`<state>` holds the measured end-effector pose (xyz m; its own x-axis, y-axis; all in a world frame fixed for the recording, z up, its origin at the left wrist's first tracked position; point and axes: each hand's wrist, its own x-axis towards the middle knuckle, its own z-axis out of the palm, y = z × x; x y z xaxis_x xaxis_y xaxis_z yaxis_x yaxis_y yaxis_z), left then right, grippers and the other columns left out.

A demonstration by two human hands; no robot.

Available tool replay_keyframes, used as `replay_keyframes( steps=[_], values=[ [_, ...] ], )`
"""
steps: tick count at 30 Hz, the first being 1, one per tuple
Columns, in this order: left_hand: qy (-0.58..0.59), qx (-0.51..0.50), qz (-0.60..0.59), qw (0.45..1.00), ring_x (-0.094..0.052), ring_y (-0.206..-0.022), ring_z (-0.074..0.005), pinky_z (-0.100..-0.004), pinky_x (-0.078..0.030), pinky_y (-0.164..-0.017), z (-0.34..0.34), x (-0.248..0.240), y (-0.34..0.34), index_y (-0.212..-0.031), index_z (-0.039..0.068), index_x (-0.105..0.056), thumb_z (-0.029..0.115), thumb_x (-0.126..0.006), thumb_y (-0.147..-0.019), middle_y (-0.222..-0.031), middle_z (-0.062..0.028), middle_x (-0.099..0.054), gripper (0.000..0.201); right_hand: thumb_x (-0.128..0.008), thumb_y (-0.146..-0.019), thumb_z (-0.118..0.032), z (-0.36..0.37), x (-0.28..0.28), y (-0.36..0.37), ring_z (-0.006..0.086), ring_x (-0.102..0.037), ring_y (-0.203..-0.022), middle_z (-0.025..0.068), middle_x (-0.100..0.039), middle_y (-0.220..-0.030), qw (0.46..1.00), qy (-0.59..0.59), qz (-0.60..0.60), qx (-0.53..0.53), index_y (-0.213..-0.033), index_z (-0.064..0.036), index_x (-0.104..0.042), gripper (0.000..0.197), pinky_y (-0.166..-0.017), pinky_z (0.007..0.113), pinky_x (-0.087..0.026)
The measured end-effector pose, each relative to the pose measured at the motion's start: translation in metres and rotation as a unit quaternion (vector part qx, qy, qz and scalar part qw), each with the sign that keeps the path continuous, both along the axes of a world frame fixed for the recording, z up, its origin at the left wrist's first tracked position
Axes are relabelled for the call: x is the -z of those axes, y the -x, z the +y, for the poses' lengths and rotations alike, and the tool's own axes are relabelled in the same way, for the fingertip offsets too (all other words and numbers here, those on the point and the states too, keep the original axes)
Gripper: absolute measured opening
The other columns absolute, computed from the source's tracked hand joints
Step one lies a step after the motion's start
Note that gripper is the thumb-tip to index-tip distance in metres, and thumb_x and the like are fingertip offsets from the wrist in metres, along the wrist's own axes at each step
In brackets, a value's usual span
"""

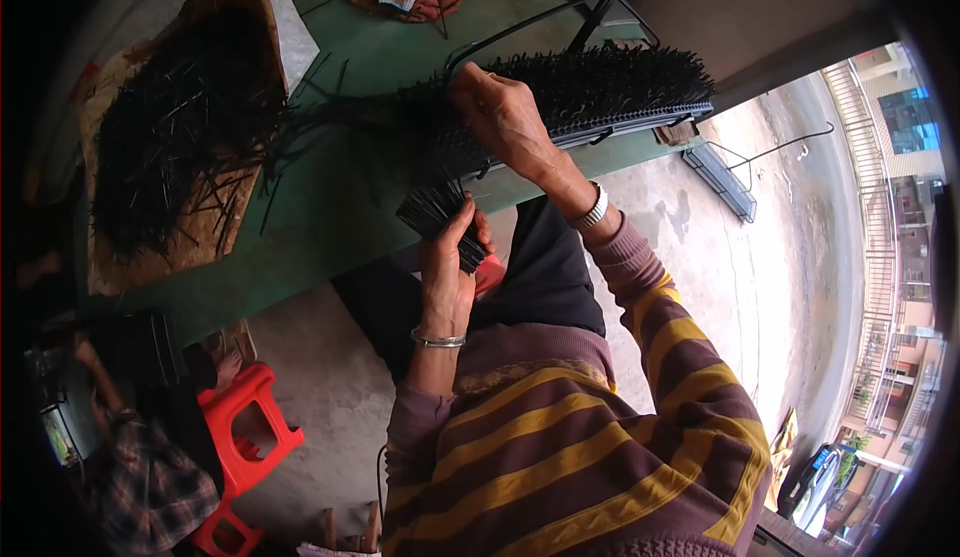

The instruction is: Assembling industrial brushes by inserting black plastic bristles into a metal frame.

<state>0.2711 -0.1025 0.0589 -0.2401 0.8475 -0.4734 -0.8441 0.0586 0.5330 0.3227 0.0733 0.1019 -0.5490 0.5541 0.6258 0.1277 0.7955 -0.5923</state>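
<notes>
Left hand (pixel 447 259) clasps thin black strips (pixel 430 209) (their middle hidden behind it).

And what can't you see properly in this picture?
Head view: anything the right hand might be pinching, hidden by that hand itself.
Head view: the middle of the black strand bundle, covered by the left hand.
Head view: part of the plaid-shirted person, lost in the picture's dark edge.

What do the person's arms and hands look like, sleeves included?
Neither the left hand nor the right hand is gloved. A silvery bangle circles the left wrist, a pale segmented band the right. Purplish-brown sleeves carry mustard stripes; the right cuff is plain.
</notes>
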Motion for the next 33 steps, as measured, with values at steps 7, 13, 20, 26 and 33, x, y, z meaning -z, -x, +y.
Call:
replay_keyframes(
  steps=[7, 13, 20, 26, 33],
  values=[
    [-0.025, 0.000, -0.044, 0.999, -0.048, -0.065, -0.0098, -0.0260, -0.038, -0.063, -0.004, 0.005, -0.002, -0.091, 0.011, -0.060, 0.026, -0.068, -0.093, -0.073, 0.0012, -0.051, 0.016, -0.061, -0.090, -0.006, -0.001, -0.011, -0.004, 0.0358, -0.059, -0.067, 0.0151, -0.057, -0.071, 0.994, -0.031, -0.103, -0.029, -0.092, -0.0034, -0.054, 0.008, -0.059, 0.040, -0.048],
    [-0.033, 0.004, -0.045, 0.998, -0.046, -0.067, -0.0112, -0.0273, -0.038, -0.064, -0.008, 0.001, 0.000, -0.102, 0.011, -0.057, 0.027, -0.064, -0.096, -0.075, 0.0005, -0.049, 0.019, -0.062, -0.088, -0.009, -0.004, -0.011, -0.004, 0.0347, -0.060, -0.070, 0.0138, -0.059, -0.076, 0.989, -0.065, -0.127, -0.021, -0.090, -0.0054, -0.057, 0.006, -0.061, 0.041, -0.048],
    [-0.033, 0.003, -0.052, 0.998, -0.046, -0.067, -0.0115, -0.0283, -0.039, -0.064, -0.007, 0.003, 0.001, -0.106, 0.010, -0.057, 0.028, -0.063, -0.097, -0.074, 0.0002, -0.049, 0.021, -0.067, -0.085, -0.016, 0.002, 0.015, 0.003, 0.0281, -0.063, -0.079, 0.0083, -0.060, -0.088, 0.952, -0.216, -0.201, 0.077, -0.089, -0.0099, -0.065, 0.008, -0.062, 0.037, -0.051],
    [-0.008, -0.017, -0.014, 1.000, -0.052, -0.065, -0.0120, -0.0279, -0.043, -0.061, -0.008, -0.002, 0.005, -0.103, 0.009, -0.061, 0.027, -0.066, -0.095, -0.074, -0.0013, -0.055, 0.020, -0.068, -0.090, -0.022, -0.019, -0.012, -0.031, 0.0125, -0.061, -0.069, 0.0060, -0.064, -0.077, 0.915, 0.338, -0.167, -0.143, -0.097, -0.0031, -0.070, 0.021, -0.060, 0.029, -0.050],
    [0.020, -0.011, 0.074, 0.997, -0.062, -0.063, -0.0137, -0.0270, -0.048, -0.054, -0.005, -0.005, 0.002, -0.100, 0.008, -0.068, 0.025, -0.069, -0.091, -0.075, -0.0039, -0.066, 0.019, -0.067, -0.093, -0.019, -0.026, -0.008, -0.041, 0.0086, -0.060, -0.068, 0.0012, -0.062, -0.073, 0.844, 0.456, -0.158, -0.232, -0.090, -0.0002, -0.065, 0.019, -0.063, 0.025, -0.050]
  ],
)
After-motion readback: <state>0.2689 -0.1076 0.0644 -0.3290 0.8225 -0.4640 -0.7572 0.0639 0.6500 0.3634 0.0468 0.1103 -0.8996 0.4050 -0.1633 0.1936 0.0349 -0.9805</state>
